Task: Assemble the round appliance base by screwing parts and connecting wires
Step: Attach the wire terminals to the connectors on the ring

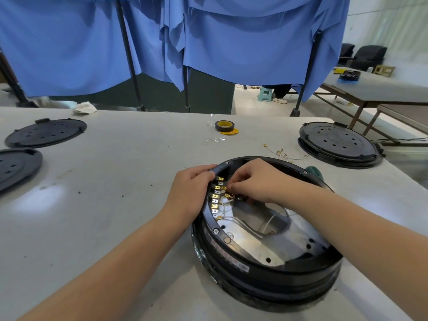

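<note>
Black round base [266, 272], brass terminals [216, 195]

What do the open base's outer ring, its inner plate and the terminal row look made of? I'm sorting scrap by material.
Outer ring: likely moulded plastic, black with a soft sheen. Inner plate: probably sheet metal, silvery, with bright reflections and punched holes. Terminal row: apparently brass-coloured metal tabs, shiny yellow. The right hand pinches a wire connector there; the left hand grips the rim.

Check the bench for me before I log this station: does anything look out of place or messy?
Mostly tidy. A loose bundle of wires lies on the table behind the base, unconnected. A crumpled rag sits at the far edge, and clear wrapping lies beside the tape roll. No visible damage.
</note>
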Tool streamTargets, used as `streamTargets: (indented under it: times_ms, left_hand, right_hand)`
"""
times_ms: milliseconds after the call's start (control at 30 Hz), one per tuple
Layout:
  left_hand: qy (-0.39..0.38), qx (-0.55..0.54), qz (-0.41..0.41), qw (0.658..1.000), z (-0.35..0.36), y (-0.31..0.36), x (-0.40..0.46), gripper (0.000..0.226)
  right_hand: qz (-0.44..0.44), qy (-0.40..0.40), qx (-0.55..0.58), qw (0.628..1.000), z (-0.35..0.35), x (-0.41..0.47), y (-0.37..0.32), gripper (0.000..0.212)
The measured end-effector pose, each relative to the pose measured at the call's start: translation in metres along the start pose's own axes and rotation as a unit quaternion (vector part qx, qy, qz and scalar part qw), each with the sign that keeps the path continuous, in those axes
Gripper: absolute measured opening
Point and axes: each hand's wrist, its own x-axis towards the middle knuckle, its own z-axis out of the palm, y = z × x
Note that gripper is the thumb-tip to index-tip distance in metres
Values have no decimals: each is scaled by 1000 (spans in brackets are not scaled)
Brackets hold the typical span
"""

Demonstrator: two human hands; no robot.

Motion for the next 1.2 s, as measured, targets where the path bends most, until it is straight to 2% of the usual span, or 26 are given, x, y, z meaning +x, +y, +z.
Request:
streamTargets:
  times_ms: [100,200,400,533,1200]
  left_hand:
    - [60,100,25,993,-2,-6,4,15]
    - [64,104,20,992,-3,-8,3,8]
    - [18,155,55,986,-9,-10,10,4]
    - [-17,168,68,983,-14,-13,14,11]
    - [-5,147,91,985,-11,-14,15,13]
  right_hand:
    - [-7,1,-1,1000,0,0,0,17]
    - [-11,3,-2,1000,0,0,0,16]
    - [-11,4,4,1000,1,1,0,18]
    - [-9,5,8,1000,1,2,0,16]
    - [-45,14,5,999,2,-2,-3,10]
